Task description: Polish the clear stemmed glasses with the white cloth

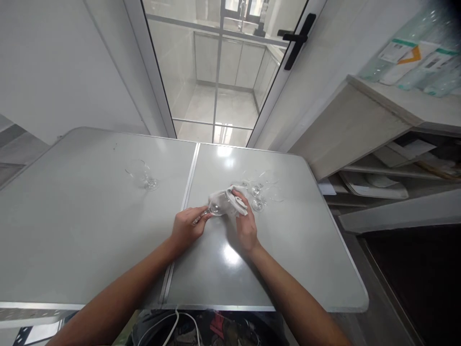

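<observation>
My left hand is closed round the stem and foot end of a clear wine glass, which lies tilted on its side above the table. A white cloth sits at the glass's rim, gripped by my right hand, and part of it shows through the bowl. Just beyond my right hand, several clear stemmed glasses stand close together, their outlines faint. Apart from these, another clear stemmed glass stands on the left half of the table.
The grey-white table has a metal seam down its middle. Behind it is a glass door with a black handle. To the right stands a shelf unit with wrapped plastic bottles on top. White cables hang at the front edge.
</observation>
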### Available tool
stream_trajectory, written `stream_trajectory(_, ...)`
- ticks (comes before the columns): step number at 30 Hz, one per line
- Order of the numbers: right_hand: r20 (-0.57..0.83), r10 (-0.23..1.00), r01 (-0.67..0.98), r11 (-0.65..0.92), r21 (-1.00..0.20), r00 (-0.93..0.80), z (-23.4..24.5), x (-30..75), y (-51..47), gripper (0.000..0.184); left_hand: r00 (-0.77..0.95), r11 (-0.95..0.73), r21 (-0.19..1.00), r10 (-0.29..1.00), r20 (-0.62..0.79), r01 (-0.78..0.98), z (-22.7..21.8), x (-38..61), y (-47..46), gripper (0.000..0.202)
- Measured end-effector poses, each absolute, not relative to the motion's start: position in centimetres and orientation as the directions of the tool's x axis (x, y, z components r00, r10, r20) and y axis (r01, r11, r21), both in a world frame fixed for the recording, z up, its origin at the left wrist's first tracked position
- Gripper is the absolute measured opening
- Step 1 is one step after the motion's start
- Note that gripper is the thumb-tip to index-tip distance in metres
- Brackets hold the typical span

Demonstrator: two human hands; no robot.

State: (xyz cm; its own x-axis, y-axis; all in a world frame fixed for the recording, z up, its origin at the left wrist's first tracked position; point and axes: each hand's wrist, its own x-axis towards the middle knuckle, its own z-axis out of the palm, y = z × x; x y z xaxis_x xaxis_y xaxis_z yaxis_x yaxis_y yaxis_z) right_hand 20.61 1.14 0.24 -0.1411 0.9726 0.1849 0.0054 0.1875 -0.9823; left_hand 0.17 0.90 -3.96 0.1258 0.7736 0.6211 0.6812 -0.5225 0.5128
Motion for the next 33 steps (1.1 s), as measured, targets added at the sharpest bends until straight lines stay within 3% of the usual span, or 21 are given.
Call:
stream_trajectory(3, 0.420, 0.838, 0.181, 0.499, -0.847, -0.348, 0.5, 21.1, 1.0, 0.047, 0.183, -0.519, 0.498, 0.797, 0.575, 0.695, -4.0, 0.1, 1.1, 0.012)
stream_trajectory(6, 0.398, 0.671, 0.351, 0.698, -0.624, -0.626, 0.4, 21.0, 1.0, 0.061, 0.290, -0.609, 0.402, 0.732, 0.616, 0.684, -3.8, 0.0, 1.1, 0.024)
stream_trajectory(8, 0.375, 0.692, 0.429, 0.695, -0.577, -0.618, 0.4, 20.8, 1.0, 0.072, 0.325, -0.646, 0.348, 0.690, 0.647, 0.679, -3.6, 0.0, 1.1, 0.026)
stream_trajectory(11, 0.416, 0.786, 0.434, 0.606, -0.666, -0.458, 0.4, 20.7, 0.9, 0.073, 0.358, -0.671, 0.307, 0.662, 0.659, 0.675, -3.3, 0.1, 0.9, 0.030)
stream_trajectory(14, 0.395, 0.878, 0.316, 0.468, -0.825, -0.270, 0.6, 20.8, 0.8, 0.045, 0.362, -0.689, 0.309, 0.647, 0.671, 0.656, -3.2, 0.1, 0.8, 0.027)
stream_trajectory(17, 0.248, 0.954, 0.107, 0.268, -0.958, -0.172, 0.3, 20.6, 1.0, 0.032, 0.359, -0.699, 0.320, 0.639, 0.680, 0.639, -3.5, 0.0, 0.9, 0.005)
stream_trajectory(19, 0.098, 0.989, -0.059, 0.092, -0.994, -0.115, -0.4, 20.4, 1.4, 0.034, 0.356, -0.695, 0.328, 0.646, 0.675, 0.640, -3.7, -0.1, 1.0, 0.015)
stream_trajectory(23, -0.174, 0.983, -0.367, -0.181, -0.912, -0.052, -1.5, 20.2, 1.9, 0.045, 0.301, -0.649, 0.396, 0.698, 0.650, 0.650, -4.0, 0.0, 1.1, 0.014)
stream_trajectory(25, -0.115, 0.991, -0.356, -0.130, -0.925, -0.063, -1.4, 20.3, 1.9, 0.043, 0.263, -0.628, 0.440, 0.720, 0.643, 0.642, -4.1, 0.1, 1.0, 0.013)
stream_trajectory(28, 0.175, 0.973, -0.137, 0.155, -0.978, -0.152, -0.3, 20.7, 1.6, 0.035, 0.218, -0.590, 0.485, 0.751, 0.623, 0.646, -4.1, 0.0, 1.0, 0.012)
stream_trajectory(31, 0.420, 0.861, 0.062, 0.454, -0.889, -0.289, 0.5, 21.1, 1.4, 0.036, 0.214, -0.561, 0.504, 0.780, 0.588, 0.657, -3.8, -0.2, 1.1, 0.015)
stream_trajectory(33, 0.482, 0.806, 0.124, 0.548, -0.827, -0.344, 0.5, 21.2, 1.3, 0.037, 0.259, -0.599, 0.492, 0.761, 0.594, 0.632, -3.6, -0.4, 1.1, 0.015)
